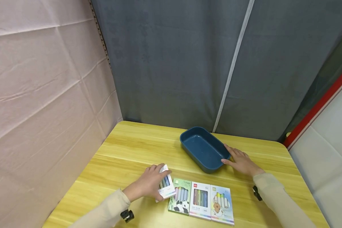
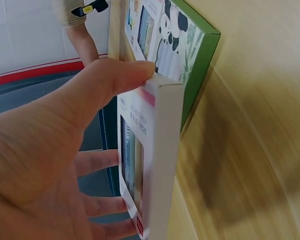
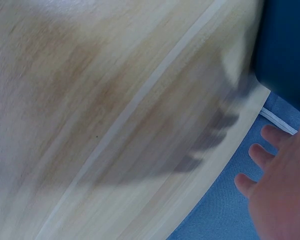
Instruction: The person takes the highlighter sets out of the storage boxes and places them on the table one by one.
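My left hand grips a white box of pens by its edges, thumb at one end and fingers at the other. Coloured barrels show through the box's window. It is tilted, close to the left end of a row of flat pen boxes. That row has a green panda box, a white box with a red label and a pale blue box with a brown animal. My right hand rests against the near right end of a dark blue tub, its fingers extended.
The tub sits towards the back of the yellow wooden table. A grey curtain hangs behind the table, and a pale pink cloth covers the left side. White panels with a red strip stand on the right.
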Available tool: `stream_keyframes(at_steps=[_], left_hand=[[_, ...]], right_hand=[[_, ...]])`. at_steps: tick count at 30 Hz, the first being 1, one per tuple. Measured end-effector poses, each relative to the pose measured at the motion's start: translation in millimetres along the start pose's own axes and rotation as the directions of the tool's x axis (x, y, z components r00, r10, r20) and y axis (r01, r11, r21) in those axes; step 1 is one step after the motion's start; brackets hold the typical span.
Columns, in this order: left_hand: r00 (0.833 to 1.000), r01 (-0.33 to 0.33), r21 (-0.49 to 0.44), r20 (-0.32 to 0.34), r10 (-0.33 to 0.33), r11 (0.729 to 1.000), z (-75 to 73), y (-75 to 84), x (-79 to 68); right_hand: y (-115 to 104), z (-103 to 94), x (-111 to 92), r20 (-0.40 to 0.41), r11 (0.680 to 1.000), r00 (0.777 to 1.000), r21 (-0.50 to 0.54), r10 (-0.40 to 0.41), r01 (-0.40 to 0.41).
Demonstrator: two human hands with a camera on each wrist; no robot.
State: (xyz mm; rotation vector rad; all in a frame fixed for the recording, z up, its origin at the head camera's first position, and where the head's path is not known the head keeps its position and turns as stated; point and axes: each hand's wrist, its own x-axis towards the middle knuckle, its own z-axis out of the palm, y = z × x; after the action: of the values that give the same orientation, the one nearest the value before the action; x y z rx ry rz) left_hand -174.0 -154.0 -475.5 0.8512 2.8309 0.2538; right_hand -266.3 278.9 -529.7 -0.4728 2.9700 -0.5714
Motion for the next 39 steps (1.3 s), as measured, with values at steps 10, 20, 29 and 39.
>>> stream_keyframes(at_steps=[10, 20, 29, 39], left_hand=[[0.999, -0.021, 0.034, 0.025, 0.020, 0.999, 5.6, -1.3, -2.5], [0.996, -0.075, 0.084, 0.048, 0.071, 0.994, 10.2, -3.9, -1.5], [0.990, -0.112, 0.093, 0.095, 0.103, 0.989, 12.1, -5.7, -0.8], [0.980, -0.140, 0.114, 0.154, 0.122, 0.984, 16.2, -10.8, 1.6]], right_hand=[[-0.6, -1.3, -0.7, 0.009, 1.000, 1.000, 0.002, -0.002, 0.002], [0.2, 0.5, -1.0, 0.002, 1.000, 1.000, 0.004, 0.001, -0.001], [-0.4, -1.5, -0.4, 0.013, 1.000, 1.000, 0.005, 0.001, -0.001], [-0.8, -2.4, -0.6, 0.013, 1.000, 1.000, 0.007, 0.007, -0.007]])
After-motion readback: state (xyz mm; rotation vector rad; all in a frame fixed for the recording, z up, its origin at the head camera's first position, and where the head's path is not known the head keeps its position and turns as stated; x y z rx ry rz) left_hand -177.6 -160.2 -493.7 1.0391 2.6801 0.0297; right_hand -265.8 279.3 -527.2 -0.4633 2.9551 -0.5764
